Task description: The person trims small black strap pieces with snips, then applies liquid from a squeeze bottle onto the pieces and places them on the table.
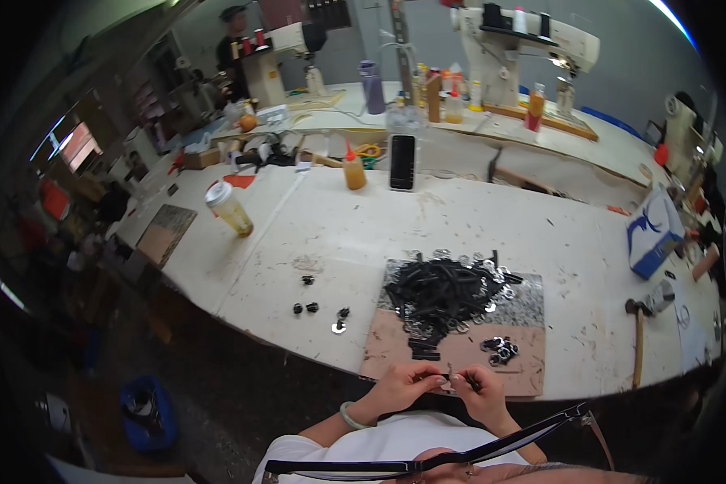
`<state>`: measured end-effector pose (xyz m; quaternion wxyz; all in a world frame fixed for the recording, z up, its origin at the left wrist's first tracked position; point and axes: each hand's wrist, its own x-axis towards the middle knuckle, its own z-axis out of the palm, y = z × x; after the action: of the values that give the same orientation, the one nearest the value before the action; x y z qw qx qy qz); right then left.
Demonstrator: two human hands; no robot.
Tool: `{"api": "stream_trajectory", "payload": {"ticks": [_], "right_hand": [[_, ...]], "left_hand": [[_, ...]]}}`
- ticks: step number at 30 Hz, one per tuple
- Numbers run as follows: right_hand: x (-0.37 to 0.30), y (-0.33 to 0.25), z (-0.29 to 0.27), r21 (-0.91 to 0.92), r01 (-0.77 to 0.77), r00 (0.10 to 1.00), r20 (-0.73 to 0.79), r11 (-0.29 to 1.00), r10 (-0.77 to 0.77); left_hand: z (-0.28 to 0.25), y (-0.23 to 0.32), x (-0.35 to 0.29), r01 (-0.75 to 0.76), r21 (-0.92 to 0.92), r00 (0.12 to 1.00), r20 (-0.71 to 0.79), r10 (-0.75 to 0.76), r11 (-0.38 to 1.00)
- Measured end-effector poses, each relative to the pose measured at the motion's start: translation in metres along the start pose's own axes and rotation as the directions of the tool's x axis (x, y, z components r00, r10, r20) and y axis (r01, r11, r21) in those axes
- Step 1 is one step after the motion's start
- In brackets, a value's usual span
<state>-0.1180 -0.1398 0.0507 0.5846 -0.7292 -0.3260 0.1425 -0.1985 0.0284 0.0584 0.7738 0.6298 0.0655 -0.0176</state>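
At the near edge of the board [376, 355], my left hand [402, 389] and my right hand [484, 394] meet fingertip to fingertip. Both are closed in a pinch around a small black strip [446, 377], largely covered by the fingers. Just beyond them lies a pile of black strips [440, 290] mixed with shiny metal rings [504, 294]. A few strips [424, 349] are lined up at the pile's near side. To the right sits a small cluster of black pieces with rings [500, 350]. Several small black pieces [306, 308] rest on the table to the left.
A hammer [639, 343] lies at the right of the white table [331, 234], near a blue-and-white bag [653, 234]. Towards the back stand a lidded cup [230, 208], a glue bottle [353, 168] and a phone [402, 161]. Sewing machines [532, 40] and a person [232, 48] are farther off.
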Motion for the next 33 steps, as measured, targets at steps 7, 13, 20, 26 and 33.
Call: {"api": "stream_trajectory", "payload": {"ticks": [7, 13, 20, 26, 33], "right_hand": [[0.027, 0.036, -0.087, -0.149, -0.066, 0.819, -0.573, 0.987, -0.032], [0.013, 0.116, -0.165, -0.623, -0.445, 0.729, -0.669, 0.643, -0.144], [0.017, 0.137, -0.164, -0.684, -0.554, 0.693, -0.695, 0.474, -0.194], [0.016, 0.149, -0.164, -0.614, -0.619, 0.587, -0.776, 0.489, -0.231], [0.019, 0.14, -0.161, -0.608, -0.62, 0.598, -0.775, 0.496, -0.201]], "left_hand": [[-0.1, -0.006, -0.003, -0.183, 0.095, 0.844, -0.495, 0.206, 0.979], [-0.232, 0.049, 0.068, -0.137, 0.474, 0.616, -0.647, 0.45, 0.87], [-0.327, 0.075, 0.277, -0.072, 0.909, 0.56, -0.305, 0.77, 0.412], [-0.352, 0.085, 0.366, 0.065, 0.898, 0.568, -0.393, 0.724, 0.436], [-0.372, 0.075, 0.38, -0.005, 0.886, 0.497, -0.4, 0.77, 0.464]]}}
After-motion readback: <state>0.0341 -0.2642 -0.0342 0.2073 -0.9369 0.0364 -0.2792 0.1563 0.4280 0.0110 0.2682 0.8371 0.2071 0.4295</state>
